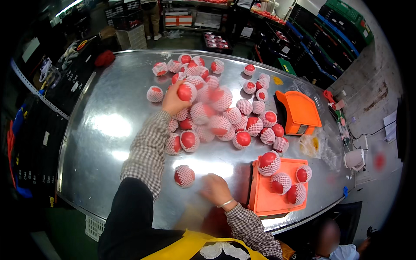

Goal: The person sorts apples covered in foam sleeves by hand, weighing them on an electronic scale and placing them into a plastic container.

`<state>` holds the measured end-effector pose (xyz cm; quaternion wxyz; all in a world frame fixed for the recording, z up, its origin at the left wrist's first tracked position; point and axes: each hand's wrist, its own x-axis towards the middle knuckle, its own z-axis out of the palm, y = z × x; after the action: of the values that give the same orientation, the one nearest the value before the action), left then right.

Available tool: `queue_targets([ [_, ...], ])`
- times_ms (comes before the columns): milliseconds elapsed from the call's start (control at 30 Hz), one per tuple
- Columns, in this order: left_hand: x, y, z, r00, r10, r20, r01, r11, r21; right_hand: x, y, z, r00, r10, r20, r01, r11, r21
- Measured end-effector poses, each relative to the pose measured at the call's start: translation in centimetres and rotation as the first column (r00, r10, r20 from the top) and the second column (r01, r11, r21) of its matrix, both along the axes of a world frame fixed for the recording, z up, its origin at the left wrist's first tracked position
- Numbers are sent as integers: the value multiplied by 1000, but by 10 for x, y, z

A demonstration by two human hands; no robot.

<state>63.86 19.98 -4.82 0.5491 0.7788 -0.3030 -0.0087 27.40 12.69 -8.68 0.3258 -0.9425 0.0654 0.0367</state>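
My left hand (174,100) is closed around a round red fruit (186,92) in a white foam net, over the left side of a heap of similar netted fruits (243,139). Near the front of the metal table, my right hand (217,191) is low over the surface and blurred; whether its fingers hold anything is hidden. A single netted fruit (184,176) sits just to its left, apart from it. To the right of that hand stands an orange-topped scale (260,203) with several netted fruits (280,183) on its plate. Some fruits in the heap are blurred.
A second orange scale (302,109) stands at the table's (100,94) right side. Beside it lie clear plastic packs (331,156) and a plastic bag (307,144). Stacked crates (325,42) rise beyond the right corner. Another person (328,237) is at the lower right.
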Motion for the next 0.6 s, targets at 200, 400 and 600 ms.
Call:
queue_targets([
  [200, -85, 50, -1, 642, -494, -586, -39, 743, -668, -33, -8, 35, 962, -124, 242, 78, 979, 189],
  [400, -212, 49, -1, 469, -695, -545, 290, 704, -649, -77, -7, 91, 978, -188, 90, 152, 939, 309],
  [600, -327, -11, 27, 288, -657, -696, 554, 708, -438, -141, -29, 106, 768, -478, 426, 448, 877, 175],
])
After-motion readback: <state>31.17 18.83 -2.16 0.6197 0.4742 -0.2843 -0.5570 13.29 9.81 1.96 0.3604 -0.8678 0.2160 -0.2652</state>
